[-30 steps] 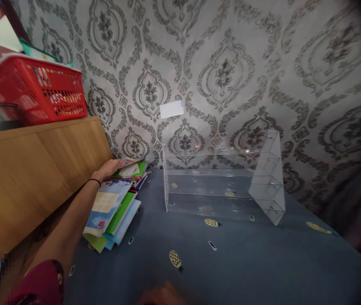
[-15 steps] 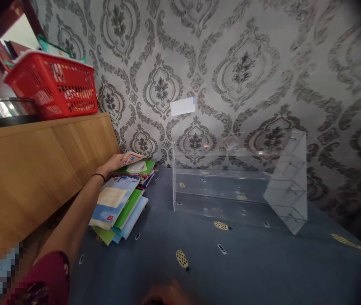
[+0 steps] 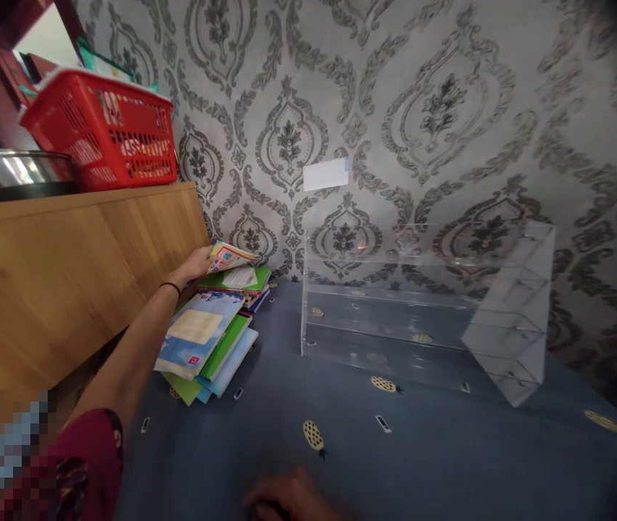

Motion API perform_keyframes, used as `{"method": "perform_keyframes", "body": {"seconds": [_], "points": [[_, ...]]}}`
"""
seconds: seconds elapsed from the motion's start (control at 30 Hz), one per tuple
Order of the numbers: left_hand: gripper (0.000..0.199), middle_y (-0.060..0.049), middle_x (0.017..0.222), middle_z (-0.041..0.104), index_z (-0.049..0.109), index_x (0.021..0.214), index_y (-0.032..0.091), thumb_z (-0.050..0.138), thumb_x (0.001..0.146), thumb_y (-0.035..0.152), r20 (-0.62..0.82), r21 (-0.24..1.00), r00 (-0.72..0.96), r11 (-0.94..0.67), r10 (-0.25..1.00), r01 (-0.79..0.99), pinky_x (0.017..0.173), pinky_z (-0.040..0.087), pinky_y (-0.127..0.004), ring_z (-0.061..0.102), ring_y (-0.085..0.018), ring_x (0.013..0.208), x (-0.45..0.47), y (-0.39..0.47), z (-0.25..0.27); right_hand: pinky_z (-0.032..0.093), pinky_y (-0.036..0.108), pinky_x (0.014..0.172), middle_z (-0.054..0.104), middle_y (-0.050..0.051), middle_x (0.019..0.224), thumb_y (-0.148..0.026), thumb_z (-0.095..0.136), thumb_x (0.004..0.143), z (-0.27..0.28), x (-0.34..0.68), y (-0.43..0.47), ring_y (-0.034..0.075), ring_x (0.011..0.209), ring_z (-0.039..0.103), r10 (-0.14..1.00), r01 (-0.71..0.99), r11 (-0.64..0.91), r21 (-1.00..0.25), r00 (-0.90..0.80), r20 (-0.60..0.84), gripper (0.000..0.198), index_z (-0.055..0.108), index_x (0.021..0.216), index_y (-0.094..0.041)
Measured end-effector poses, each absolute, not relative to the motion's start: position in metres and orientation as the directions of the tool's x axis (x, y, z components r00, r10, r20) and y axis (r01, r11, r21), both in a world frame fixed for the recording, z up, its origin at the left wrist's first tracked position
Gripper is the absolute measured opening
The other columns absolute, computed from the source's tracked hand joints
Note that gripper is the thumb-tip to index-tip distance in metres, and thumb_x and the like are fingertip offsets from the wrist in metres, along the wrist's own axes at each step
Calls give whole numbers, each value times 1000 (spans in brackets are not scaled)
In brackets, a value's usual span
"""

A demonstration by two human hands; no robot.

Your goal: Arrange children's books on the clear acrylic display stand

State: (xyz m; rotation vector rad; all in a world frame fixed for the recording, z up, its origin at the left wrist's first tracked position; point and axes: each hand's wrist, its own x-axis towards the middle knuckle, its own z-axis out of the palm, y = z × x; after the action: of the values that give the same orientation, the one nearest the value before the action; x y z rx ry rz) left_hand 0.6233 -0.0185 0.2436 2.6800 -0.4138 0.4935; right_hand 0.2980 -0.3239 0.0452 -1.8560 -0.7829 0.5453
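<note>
My left hand [image 3: 195, 266] reaches to the back of a stack of books and is closed on the edge of a thin, colourful booklet [image 3: 232, 256]. The booklet is tilted, its near side raised a little off the green book [image 3: 257, 281] beneath it. Closer to me, a blue book with a cream label panel [image 3: 195, 328] tops another pile, with green and light blue books under it. My right hand [image 3: 291, 498] is low at the bottom edge over the table, dark and blurred, its fingers not clear.
A clear acrylic tiered rack [image 3: 389, 347] stands on the blue tablecloth [image 3: 427, 463] against the patterned wall. Left is a wooden cabinet [image 3: 80, 275] bearing a red basket [image 3: 107, 130] and a metal bowl [image 3: 20, 170]. A white label [image 3: 325, 175] shows in front of the wallpaper.
The booklet in my left hand has been lifted and tilted up slightly. My right hand has come a bit further into view. The camera view has shifted slightly.
</note>
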Motion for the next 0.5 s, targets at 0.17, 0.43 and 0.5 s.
{"method": "perform_keyframes", "body": {"seconds": [0.17,0.43,0.5], "points": [[43,-15,109,75,70,111,7,49,86,35,414,316,891,-888,-188,-334,94,53,-39,68,-30,98,624,-18,246,51,22,76,79,4,90,-15,51,86,47,302,-322,15,80,70,744,315,-250,-916,668,26,33,77,106,-19],[40,-11,114,74,68,114,12,49,88,34,458,311,866,-876,-201,-368,98,52,-38,67,-29,103,616,-19,248,52,24,72,76,6,92,-19,46,90,59,294,-328,15,75,69,720,245,-258,-935,694,-17,36,75,112,-17],[40,-11,115,74,68,116,12,48,88,35,474,302,852,-868,-222,-395,99,51,-38,66,-29,105,610,-20,248,53,25,74,76,7,94,-21,45,92,62,292,-330,16,76,69,712,240,-255,-937,702,-15,36,74,114,-17]]}}
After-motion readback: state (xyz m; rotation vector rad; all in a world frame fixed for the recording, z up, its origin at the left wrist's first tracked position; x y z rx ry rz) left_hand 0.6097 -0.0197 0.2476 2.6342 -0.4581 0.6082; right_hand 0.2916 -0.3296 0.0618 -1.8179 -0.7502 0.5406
